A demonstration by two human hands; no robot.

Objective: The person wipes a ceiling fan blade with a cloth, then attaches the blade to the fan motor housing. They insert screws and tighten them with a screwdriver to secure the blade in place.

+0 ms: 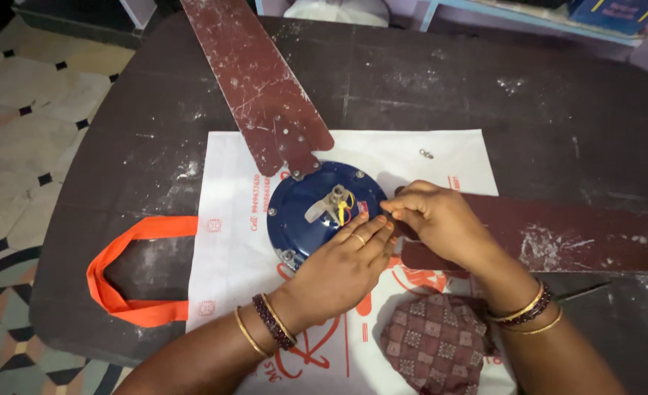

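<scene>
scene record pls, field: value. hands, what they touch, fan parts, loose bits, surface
left hand: left hand rests on the rim of the blue fan motor housing, fingers by the right blade's root
right hand: right hand pinches at the root of the right fan blade; what the fingertips hold is hidden
other blade: upper fan blade, brown, scuffed, its bracket at the housing rim
loose bits: small metal part on the bag
under fan: white cloth bag with orange handle
nearby: checked cloth
surface: dark table

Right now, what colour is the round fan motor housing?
Dark blue, the fan motor housing; clearest in the head view.
</scene>
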